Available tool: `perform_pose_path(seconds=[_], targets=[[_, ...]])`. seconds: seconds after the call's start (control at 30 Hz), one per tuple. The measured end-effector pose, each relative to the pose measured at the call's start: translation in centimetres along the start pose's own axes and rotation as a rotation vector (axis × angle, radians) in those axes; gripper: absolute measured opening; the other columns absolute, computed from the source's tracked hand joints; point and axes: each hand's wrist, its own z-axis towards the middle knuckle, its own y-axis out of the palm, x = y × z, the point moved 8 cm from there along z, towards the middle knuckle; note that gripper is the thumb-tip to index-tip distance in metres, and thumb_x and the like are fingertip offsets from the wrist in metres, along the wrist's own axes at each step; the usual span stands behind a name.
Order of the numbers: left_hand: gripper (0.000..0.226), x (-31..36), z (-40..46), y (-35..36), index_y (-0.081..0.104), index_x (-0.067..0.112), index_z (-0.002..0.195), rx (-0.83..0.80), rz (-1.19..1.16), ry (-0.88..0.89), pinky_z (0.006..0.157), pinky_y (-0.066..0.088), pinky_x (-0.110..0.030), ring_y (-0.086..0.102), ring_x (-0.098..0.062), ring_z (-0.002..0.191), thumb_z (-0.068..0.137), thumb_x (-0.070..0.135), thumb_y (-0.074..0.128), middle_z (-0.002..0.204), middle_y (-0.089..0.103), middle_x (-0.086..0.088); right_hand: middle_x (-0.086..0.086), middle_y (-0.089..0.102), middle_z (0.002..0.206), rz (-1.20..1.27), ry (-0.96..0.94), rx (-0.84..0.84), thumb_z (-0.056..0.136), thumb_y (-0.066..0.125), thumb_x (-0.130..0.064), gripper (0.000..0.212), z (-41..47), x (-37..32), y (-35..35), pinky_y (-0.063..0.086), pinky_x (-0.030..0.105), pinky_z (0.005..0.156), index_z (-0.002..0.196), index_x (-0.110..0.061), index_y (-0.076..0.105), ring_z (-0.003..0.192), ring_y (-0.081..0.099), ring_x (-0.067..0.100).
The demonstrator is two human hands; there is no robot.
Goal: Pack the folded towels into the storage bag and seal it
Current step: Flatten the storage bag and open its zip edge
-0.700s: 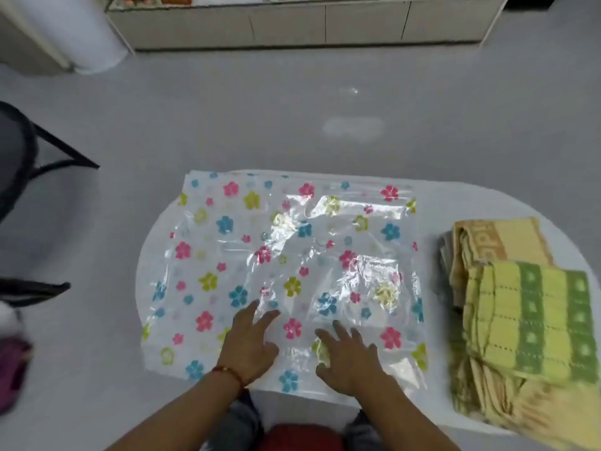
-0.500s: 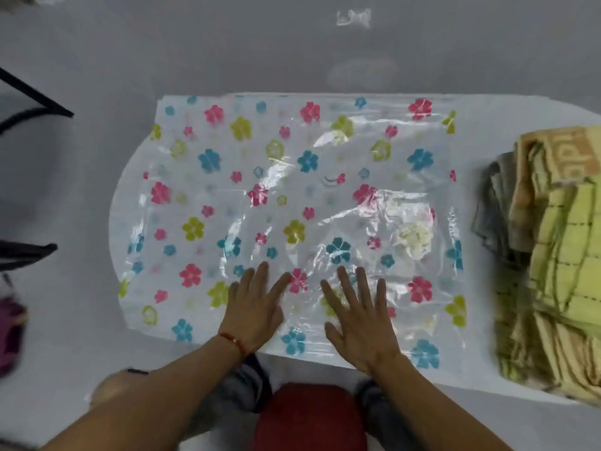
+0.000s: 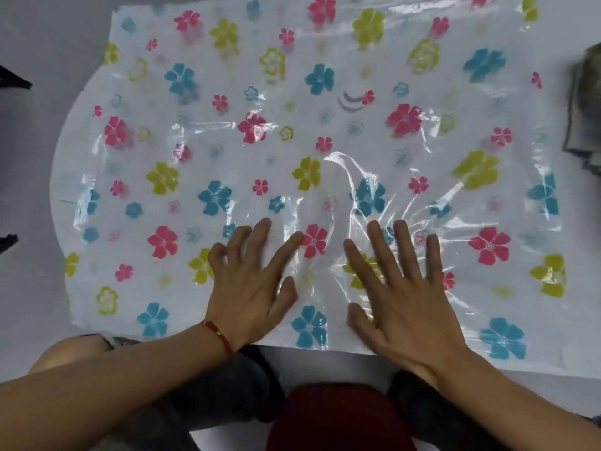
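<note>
Spread flat over a white table [image 3: 553, 372], a clear flower-printed storage bag [image 3: 292, 131], empty by the look of it, covering most of the tabletop; wrinkled and bulging slightly just beyond the fingertips, probably from trapped air. Pressed palm-down on the bag's near edge, left hand [image 3: 250, 288], fingers splayed and a little bent, gripping nothing; beside it on the same near edge, right hand [image 3: 400, 297], flat and spread, likewise holding nothing. Likely placed so to smooth the film and push air out, or to feel for the opening along that near edge; which of the two, impossible to say from here. Red string bracelet [image 3: 218, 333] on the left wrist. At the bag's right side, only the dark edge of the folded towels [image 3: 585, 102] in view, blurred and cut off by the frame; not touching the bag as far as visible. Packing not yet begun, by judgement; opening to be found and parted first; slippery film, apt to slide on the table under a sideways push.
</note>
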Motion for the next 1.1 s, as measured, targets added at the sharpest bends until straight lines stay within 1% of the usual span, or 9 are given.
perform_pose_path(seconds=[0.2, 0.3, 0.47, 0.57, 0.77, 0.9, 1.0, 1.07, 1.1], targets=[[0.056, 0.0, -0.3, -0.7, 0.030, 0.042, 0.147, 0.115, -0.063, 0.009, 0.096, 0.027, -0.053, 0.031, -0.034, 0.132, 0.092, 0.049, 0.032, 0.149, 0.032, -0.008, 0.007, 0.012, 0.172, 0.007, -0.027, 0.090, 0.094, 0.034, -0.062, 0.076, -0.5, 0.0, -0.6, 0.008, 0.073, 0.118, 0.163, -0.033, 0.019, 0.158, 0.002, 0.040], [0.048, 0.2, -0.7, -1.3, 0.040, 0.040, 0.138, 0.162, -0.102, 0.011, 0.094, 0.030, -0.049, 0.034, -0.030, 0.129, 0.090, 0.047, 0.039, 0.144, 0.035, -0.006, 0.006, 0.025, 0.169, -0.017, -0.061, 0.131, 0.091, 0.042, -0.060, 0.075, -0.9, -0.7, -1.6, 0.009, 0.075, 0.116, 0.160, -0.035, 0.030, 0.154, 0.019, 0.040], [0.034, 1.0, -1.7, -3.7, 0.052, 0.032, 0.124, 0.256, -0.057, 0.024, 0.082, 0.038, -0.043, 0.047, -0.028, 0.108, 0.092, 0.042, 0.045, 0.121, 0.048, -0.008, 0.010, 0.053, 0.153, -0.156, -0.376, 0.126, 0.099, 0.045, -0.057, 0.059, -2.7, -4.4, -2.5, 0.035, 0.061, 0.112, 0.148, -0.025, 0.055, 0.132, 0.055, 0.037], [0.028, 3.5, -2.0, -4.6, 0.052, 0.021, 0.121, 0.225, -0.047, 0.262, 0.075, 0.044, -0.042, 0.053, -0.031, 0.091, 0.096, 0.032, 0.046, 0.109, 0.055, -0.011, 0.010, 0.062, 0.142, -0.203, -0.482, 0.047, 0.100, 0.042, -0.058, 0.056, -3.0, -5.9, -2.5, 0.049, 0.052, 0.101, 0.142, -0.025, 0.060, 0.120, 0.061, 0.035], [0.044, 5.0, -2.2, -4.1, 0.057, 0.034, 0.116, 0.016, -0.153, 0.494, 0.089, 0.040, -0.037, 0.045, -0.016, 0.107, 0.089, 0.066, 0.046, 0.122, 0.054, 0.002, -0.004, 0.061, 0.142, 0.052, -0.281, -0.083, 0.098, 0.059, -0.051, 0.039, -0.5, -3.2, -4.4, 0.048, 0.040, 0.101, 0.129, -0.031, 0.070, 0.130, 0.052, 0.020], [0.026, 4.8, -0.1, -5.1, 0.066, 0.023, 0.115, 0.042, -0.223, 0.510, 0.091, 0.045, -0.035, 0.053, -0.019, 0.108, 0.094, 0.037, 0.058, 0.119, 0.062, -0.001, -0.003, 0.068, 0.130, 0.030, -0.068, 0.072, 0.093, 0.067, -0.050, 0.037, -0.3, -1.4, -6.0, 0.044, 0.040, 0.100, 0.118, -0.025, 0.076, 0.125, 0.055, 0.023], [0.023, 4.5, 1.4, -5.7, 0.071, 0.023, 0.110, 0.130, -0.284, 0.425, 0.079, 0.049, -0.031, 0.058, -0.016, 0.095, 0.093, 0.035, 0.061, 0.103, 0.067, 0.003, -0.006, 0.076, 0.091, 0.311, 0.146, 0.364, 0.088, 0.071, -0.046, 0.026, -1.8, -1.3, -7.3, 0.052, 0.037, 0.077, 0.087, -0.021, 0.077, 0.087, 0.066, 0.016], [0.024, 4.4, 1.7, -5.6, 0.071, 0.028, 0.113, 0.179, -0.331, 0.377, 0.076, 0.050, -0.032, 0.057, -0.013, 0.091, 0.092, 0.035, 0.062, 0.101, 0.068, 0.006, -0.003, 0.075, 0.066, 0.732, 0.362, 0.232, 0.091, 0.065, -0.045, 0.036, -1.8, -0.9, -4.5, 0.051, 0.028, 0.055, 0.074, -0.015, 0.074, 0.055, 0.065, 0.010], [0.026, 4.6, 1.6, -5.5, 0.070, 0.030, 0.117, 0.189, -0.359, 0.373, 0.077, 0.049, -0.030, 0.057, -0.012, 0.092, 0.092, 0.033, 0.061, 0.103, 0.067, 0.007, 0.001, 0.076, 0.067, 0.950, 0.453, 0.118, 0.093, 0.064, -0.044, 0.039, -1.7, -1.2, -2.7, 0.050, 0.026, 0.048, 0.077, -0.010, 0.075, 0.049, 0.065, 0.012]])
